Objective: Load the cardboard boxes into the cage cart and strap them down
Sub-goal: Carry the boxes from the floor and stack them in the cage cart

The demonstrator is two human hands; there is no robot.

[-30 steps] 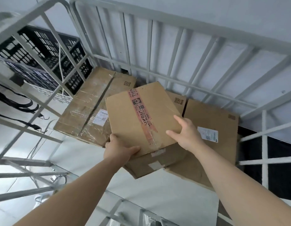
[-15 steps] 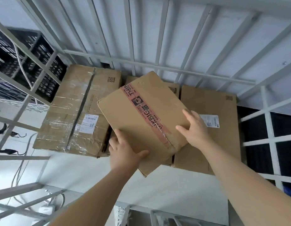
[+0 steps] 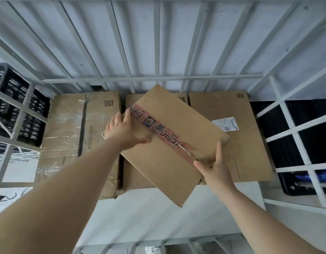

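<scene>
Your left hand (image 3: 122,129) gripping the far-left edge of the red-taped box (image 3: 167,153), thumb on top, your right hand (image 3: 214,165) curled round its near-right edge, box lying askew over the middle box (image 3: 138,178), left box (image 3: 70,136) and right box (image 3: 250,143) alongside, all inside the cage cart (image 3: 151,78).

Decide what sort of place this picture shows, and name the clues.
Probably a warehouse or delivery depot: taped cardboard boxes with a shipping label lie inside a grey cage cart, and a black plastic crate stands outside it.
</scene>
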